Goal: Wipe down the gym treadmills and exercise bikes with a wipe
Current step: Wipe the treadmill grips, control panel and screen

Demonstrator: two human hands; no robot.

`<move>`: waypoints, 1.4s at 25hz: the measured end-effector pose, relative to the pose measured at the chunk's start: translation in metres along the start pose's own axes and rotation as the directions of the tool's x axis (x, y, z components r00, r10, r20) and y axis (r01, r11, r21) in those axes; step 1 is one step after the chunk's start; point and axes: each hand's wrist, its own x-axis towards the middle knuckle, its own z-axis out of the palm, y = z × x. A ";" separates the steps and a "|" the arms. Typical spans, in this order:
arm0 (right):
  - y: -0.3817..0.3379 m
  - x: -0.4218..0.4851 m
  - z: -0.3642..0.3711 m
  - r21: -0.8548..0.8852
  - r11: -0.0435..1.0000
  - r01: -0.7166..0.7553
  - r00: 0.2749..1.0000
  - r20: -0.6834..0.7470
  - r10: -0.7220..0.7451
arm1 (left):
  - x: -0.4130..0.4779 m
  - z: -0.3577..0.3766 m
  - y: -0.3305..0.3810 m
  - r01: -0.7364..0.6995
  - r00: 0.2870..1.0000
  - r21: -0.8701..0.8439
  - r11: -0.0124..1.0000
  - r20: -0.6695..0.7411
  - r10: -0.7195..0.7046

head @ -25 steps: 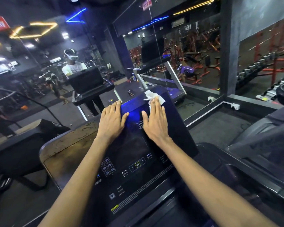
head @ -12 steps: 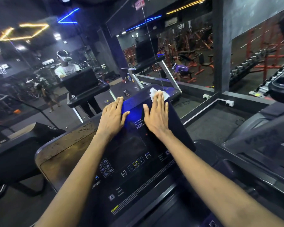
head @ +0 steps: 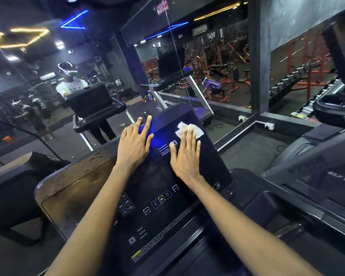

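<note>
Pressing flat, the right hand (head: pixel 185 156) lies with straight fingers on the crumpled white wipe (head: pixel 199 132), which sits in the upper centre of the frame near the top right corner of the dark glossy treadmill console (head: pixel 211 162); only the fingertips cover it, nothing is curled round it. The left hand (head: pixel 134 144) is likewise spread open and flat on the console's upper left part, its fingertips reaching the top edge, holding nothing. The likely trouble is the wipe slipping out from under the fingertips, since it is pinned only by pressure, or being pushed over the top edge just above it and dropping out of reach behind the console. A downward stroke could also bring the palm onto the lit OK button (head: pixel 161 199) and its neighbours at lower centre and set something off. The right edge is near the wipe, so little room lies that way; the broad free run is down and toward the middle, between the two hands.
</note>
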 end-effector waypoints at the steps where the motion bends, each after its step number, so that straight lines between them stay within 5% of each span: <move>1: -0.001 -0.016 0.002 0.012 0.998 0.061 0.998 0.031 -0.061 | 0.000 0.000 0.001 0.005 1.000 -0.001 1.000 -0.003 -0.005; 4: 0.003 -0.028 0.003 0.043 0.978 0.205 0.974 0.093 -0.209 | -0.001 -0.001 0.003 0.014 1.000 -0.007 1.000 0.003 -0.014; 9: -0.012 0.040 -0.014 0.070 0.983 0.170 0.980 0.087 -0.176 | 0.000 -0.004 0.002 0.003 1.000 -0.016 1.000 -0.021 -0.004; 17: 0.004 0.052 -0.015 0.127 0.985 -0.119 0.990 0.094 0.107 | 0.000 0.002 0.000 0.007 1.000 0.008 1.000 0.001 -0.007; 22: 0.005 0.061 -0.019 0.072 0.996 0.044 0.995 0.087 -0.050 | 0.005 0.003 0.006 -0.005 0.999 -0.038 0.999 0.048 0.007; 28: 0.045 -0.023 0.004 0.059 0.977 -0.203 0.979 0.002 0.203 | 0.005 0.004 0.014 0.015 0.997 -0.066 0.998 0.074 -0.010; 33: 0.039 -0.059 0.002 0.032 0.998 0.052 0.994 0.096 -0.055 | 0.003 0.009 0.016 -0.003 0.999 -0.025 1.000 0.037 0.004; 35: 0.054 -0.062 -0.001 -0.003 1.000 0.011 0.996 0.083 -0.011 | 0.002 0.011 0.017 -0.013 0.999 0.001 1.000 0.034 0.013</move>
